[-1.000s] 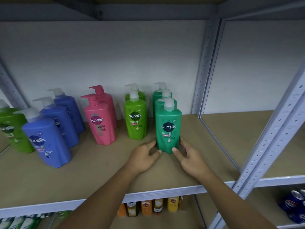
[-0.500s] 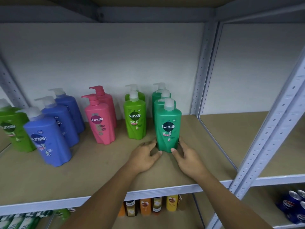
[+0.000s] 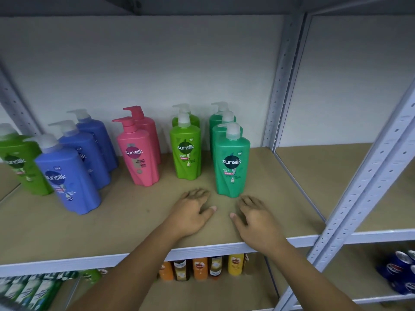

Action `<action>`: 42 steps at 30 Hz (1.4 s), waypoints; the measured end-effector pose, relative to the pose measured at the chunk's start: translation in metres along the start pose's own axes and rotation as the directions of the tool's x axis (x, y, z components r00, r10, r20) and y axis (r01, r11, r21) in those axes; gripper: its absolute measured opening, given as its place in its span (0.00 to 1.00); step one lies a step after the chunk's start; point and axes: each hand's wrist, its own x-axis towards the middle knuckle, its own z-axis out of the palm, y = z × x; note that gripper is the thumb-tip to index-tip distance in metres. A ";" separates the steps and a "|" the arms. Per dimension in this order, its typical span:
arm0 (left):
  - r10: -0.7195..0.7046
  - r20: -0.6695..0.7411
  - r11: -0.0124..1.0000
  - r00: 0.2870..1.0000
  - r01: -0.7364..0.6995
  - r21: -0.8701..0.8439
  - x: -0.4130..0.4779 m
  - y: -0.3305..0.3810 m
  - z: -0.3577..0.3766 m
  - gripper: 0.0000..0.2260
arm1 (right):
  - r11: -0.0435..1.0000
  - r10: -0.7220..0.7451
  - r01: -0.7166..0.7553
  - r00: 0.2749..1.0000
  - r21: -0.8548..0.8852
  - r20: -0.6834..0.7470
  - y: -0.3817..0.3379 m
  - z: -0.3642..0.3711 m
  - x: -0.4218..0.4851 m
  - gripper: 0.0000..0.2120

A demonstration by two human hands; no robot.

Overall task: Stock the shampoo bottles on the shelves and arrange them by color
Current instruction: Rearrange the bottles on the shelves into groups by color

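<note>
— Teal bottle (image 3: 232, 162)?
— Upright on shelf (image 3: 134, 221), fronting teal row, right of lime bottles (image 3: 188, 151).
— Hands?
— Left hand (image 3: 193, 212), right hand (image 3: 253, 216): loose, fingers spread, empty, just before bottle, not touching.
— Beyond?
— Pink bottles (image 3: 140, 153), then blue bottles (image 3: 67, 178), leftward.

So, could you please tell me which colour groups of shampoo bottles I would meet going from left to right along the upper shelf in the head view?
Single light green bottle → blue bottles → pink bottles → light green pair → teal bottles.
</note>
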 end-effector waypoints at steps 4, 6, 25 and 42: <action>-0.033 0.033 0.999 0.999 0.032 0.020 -0.021 -0.009 -0.006 0.34 | 0.992 -0.111 0.114 0.992 -0.055 0.065 -0.015 0.002 -0.007 0.27; -0.052 0.034 0.998 0.998 0.051 0.031 -0.033 -0.014 -0.010 0.35 | 0.985 -0.166 0.169 0.981 -0.023 0.096 -0.026 0.005 -0.005 0.28; -0.402 -0.129 0.912 0.906 0.409 0.029 -0.202 -0.135 -0.073 0.36 | 0.796 -0.605 0.592 0.770 0.126 0.202 -0.220 0.073 0.038 0.28; -0.444 -0.142 0.889 0.885 0.454 0.048 -0.285 -0.306 -0.135 0.25 | 0.800 -0.599 0.563 0.772 0.208 0.211 -0.419 0.146 0.058 0.26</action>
